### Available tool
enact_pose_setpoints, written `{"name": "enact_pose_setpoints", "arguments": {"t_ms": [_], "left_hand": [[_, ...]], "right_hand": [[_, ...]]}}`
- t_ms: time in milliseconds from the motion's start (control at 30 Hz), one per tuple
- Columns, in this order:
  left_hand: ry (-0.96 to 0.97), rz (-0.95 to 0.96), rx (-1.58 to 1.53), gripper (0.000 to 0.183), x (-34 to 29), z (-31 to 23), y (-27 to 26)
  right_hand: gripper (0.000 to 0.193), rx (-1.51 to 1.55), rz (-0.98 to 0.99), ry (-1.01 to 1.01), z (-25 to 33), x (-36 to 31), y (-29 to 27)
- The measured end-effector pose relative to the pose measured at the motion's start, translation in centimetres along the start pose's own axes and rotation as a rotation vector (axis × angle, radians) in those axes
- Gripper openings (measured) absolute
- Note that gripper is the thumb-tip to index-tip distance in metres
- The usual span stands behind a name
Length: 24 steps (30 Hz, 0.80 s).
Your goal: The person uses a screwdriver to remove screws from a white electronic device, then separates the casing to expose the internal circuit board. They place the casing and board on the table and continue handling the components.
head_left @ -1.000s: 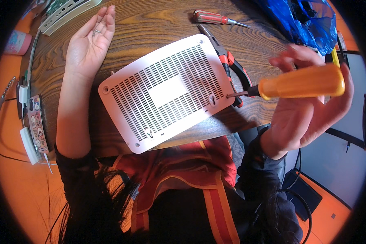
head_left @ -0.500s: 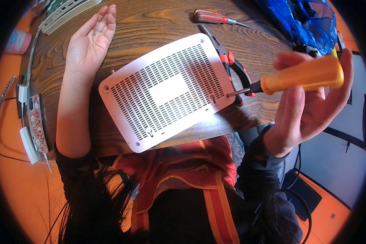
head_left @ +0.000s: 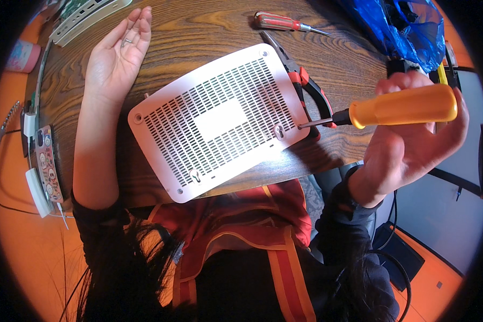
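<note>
A white vented plastic casing (head_left: 161, 129), apparently a router, lies underside up on the wooden table, with slots, keyhole mounts and corner screw holes. My right hand (head_left: 408, 155) holds a screwdriver (head_left: 408, 105) with a fat yellow handle, its fingers loosely round the handle's end. The shaft slants left, and its tip sits in the hole at the casing's right corner. My left hand (head_left: 115, 59) rests palm up beyond the casing's left side, fingers slightly curled. On it lies a small metal screw (head_left: 126, 42).
Red-and-black handled pliers (head_left: 319, 96) lie partly under the casing's right edge. A red-handled screwdriver (head_left: 284, 22) lies behind. A blue plastic bag (head_left: 397, 32) stands far right. Another white device (head_left: 86, 21), a phone in a patterned case (head_left: 48, 166) and a pink container (head_left: 29, 56) are at left.
The yellow handle has swung slightly lower and right, and my right fingers have shifted around it. The casing has slid slightly left. My left hand has hardly moved.
</note>
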<state>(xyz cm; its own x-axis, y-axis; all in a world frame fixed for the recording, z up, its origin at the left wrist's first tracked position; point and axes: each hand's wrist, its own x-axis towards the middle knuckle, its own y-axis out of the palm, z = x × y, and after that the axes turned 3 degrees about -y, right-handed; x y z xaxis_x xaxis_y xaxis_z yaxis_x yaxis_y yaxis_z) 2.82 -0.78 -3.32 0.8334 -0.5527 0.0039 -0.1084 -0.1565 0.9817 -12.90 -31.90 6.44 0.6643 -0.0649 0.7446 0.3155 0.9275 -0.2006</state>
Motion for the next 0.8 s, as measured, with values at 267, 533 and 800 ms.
{"name": "enact_pose_setpoints", "arguments": {"t_ms": [267, 533, 800], "left_hand": [[0.020, -0.030, 0.004, 0.028, 0.0, 0.1, 0.2], [0.010, -0.024, 0.016, 0.028, 0.0, -0.7, -0.6], [0.143, -0.166, 0.145, 0.017, 1.3, 0.2, -1.0]], "right_hand": [[0.060, -0.178, 0.060, -0.197, -0.4, 0.8, -0.6], [0.057, 0.000, 0.058, -0.046, -0.5, 0.5, -0.8], [0.051, -0.133, 0.204, -0.073, -0.6, 0.9, -1.8]]}}
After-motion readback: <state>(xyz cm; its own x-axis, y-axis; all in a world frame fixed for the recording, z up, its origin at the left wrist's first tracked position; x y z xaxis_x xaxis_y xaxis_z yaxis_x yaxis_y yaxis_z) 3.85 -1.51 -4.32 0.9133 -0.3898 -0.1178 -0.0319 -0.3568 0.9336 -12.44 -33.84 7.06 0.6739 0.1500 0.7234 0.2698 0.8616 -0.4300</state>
